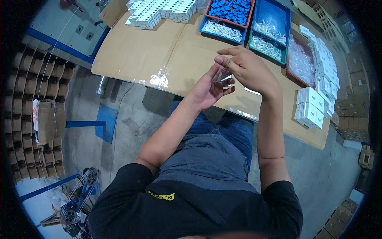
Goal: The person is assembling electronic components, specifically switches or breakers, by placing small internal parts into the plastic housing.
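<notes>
My left hand [208, 91] is raised over the table's near edge, its fingers curled around a small clear plastic piece [221, 75]. The piece is see-through, and its exact kind is hard to make out. Just above and to the right is my right hand [250, 68], back upward. Its index finger and thumb are apart, with nothing visible between them, and the thumb tip is close to the top of the clear piece. The remaining right fingers are hidden behind the hand.
The cardboard-covered table [139, 59] carries a red tray of blue parts [230, 11], a blue tray of white pieces [221, 30], a green tray [266, 48], and a tray of clear plastic pieces [299, 59]. White boxes [309, 107] line the right; more white boxes [159, 12] stand far left.
</notes>
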A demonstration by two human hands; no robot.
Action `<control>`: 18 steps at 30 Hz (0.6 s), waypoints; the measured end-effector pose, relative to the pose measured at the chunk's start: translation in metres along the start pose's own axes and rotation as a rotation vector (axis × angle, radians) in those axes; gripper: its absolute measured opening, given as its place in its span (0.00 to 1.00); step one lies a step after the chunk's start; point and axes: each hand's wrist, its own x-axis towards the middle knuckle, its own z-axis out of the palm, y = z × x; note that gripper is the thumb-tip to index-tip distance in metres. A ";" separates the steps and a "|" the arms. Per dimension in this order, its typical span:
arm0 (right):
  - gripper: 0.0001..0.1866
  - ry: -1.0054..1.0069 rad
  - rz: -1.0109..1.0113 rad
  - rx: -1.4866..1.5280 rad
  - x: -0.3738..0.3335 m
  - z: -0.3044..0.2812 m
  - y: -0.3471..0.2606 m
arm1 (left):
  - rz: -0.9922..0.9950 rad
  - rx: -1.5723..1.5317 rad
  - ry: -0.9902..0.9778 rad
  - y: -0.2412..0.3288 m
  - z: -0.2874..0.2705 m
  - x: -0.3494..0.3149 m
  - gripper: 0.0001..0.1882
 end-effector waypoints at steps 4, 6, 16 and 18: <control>0.27 -0.078 0.054 0.414 -0.001 -0.002 0.000 | -0.012 -0.097 -0.092 0.000 -0.011 0.002 0.27; 0.28 -0.095 0.064 0.450 -0.002 0.000 0.006 | -0.027 -0.086 -0.118 0.002 -0.008 0.002 0.26; 0.29 0.039 -0.035 0.612 -0.003 0.012 0.021 | 0.003 -0.084 -0.183 0.009 0.004 0.001 0.27; 0.27 0.087 -0.012 0.575 -0.003 0.008 0.019 | -0.027 -0.114 -0.200 0.007 0.001 0.001 0.27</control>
